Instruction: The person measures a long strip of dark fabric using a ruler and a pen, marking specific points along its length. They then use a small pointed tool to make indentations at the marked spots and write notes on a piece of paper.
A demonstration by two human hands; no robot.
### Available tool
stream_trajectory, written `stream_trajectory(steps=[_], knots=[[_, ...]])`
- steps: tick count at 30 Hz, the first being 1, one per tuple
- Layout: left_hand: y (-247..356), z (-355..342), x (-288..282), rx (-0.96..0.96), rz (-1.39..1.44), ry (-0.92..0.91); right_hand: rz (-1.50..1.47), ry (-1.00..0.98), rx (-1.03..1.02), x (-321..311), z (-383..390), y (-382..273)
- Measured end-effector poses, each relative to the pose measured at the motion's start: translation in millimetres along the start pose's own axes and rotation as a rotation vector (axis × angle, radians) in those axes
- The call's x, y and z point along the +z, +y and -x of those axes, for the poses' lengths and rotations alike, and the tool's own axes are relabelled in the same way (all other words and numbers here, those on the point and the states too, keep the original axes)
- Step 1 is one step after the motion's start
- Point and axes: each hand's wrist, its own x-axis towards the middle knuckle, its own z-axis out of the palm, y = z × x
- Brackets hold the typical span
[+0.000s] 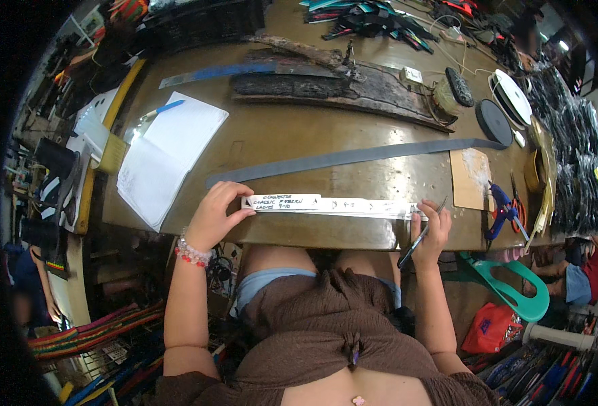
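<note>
A long, narrow white strip (360, 208) with dark handwriting and small marks stretches level above the table's near edge. It looks like several layers stacked together. My left hand (212, 216) pinches its left end between thumb and fingers. At the other end, my right hand (431, 233) grips the strip and also holds a slim dark pen (414, 247), slanting down to the left. Just beyond the strip, a flat grey strap (339, 158) lies across the table and runs right to its grey roll (494, 124).
An open notebook (170, 152) with a blue pen (170, 107) lies left on the table (279, 233). Dark wooden boards (299, 91) stand farther back. A brown card (470, 189), blue glue gun (500, 210) and orange-handled scissors (517, 206) lie right. A green stool (522, 298) stands below.
</note>
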Motion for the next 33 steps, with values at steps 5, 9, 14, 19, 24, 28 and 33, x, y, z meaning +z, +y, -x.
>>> stream_trajectory(steps=[5,9,14,19,24,28,33], knots=[[12.6,-5.5,-4.9,0.156,-0.024,0.102,-0.007,-0.017,0.028,-0.6,-0.9,-1.7],[21.8,-6.8,4.3,0.225,-0.035,0.143,-0.002,-0.036,0.006,-0.3,0.1,-0.1],[14.6,-3.7,13.8,0.186,-0.045,0.154,-0.044,-0.060,0.004,0.3,5.9,6.9],[-0.5,0.7,14.5,0.091,-0.028,0.062,-0.274,0.057,0.188,4.9,14.0,11.3],[-45.4,31.4,-9.3,-0.121,-0.284,0.416,-0.255,0.093,0.156,8.3,-8.9,1.0],[-125.0,75.6,-63.4,-0.521,-0.526,0.801,-0.116,0.032,-0.075,34.0,-53.0,-37.3],[-195.9,98.5,-113.9,-0.732,-0.493,0.769,0.016,-0.231,-0.406,84.0,-116.5,-95.2]])
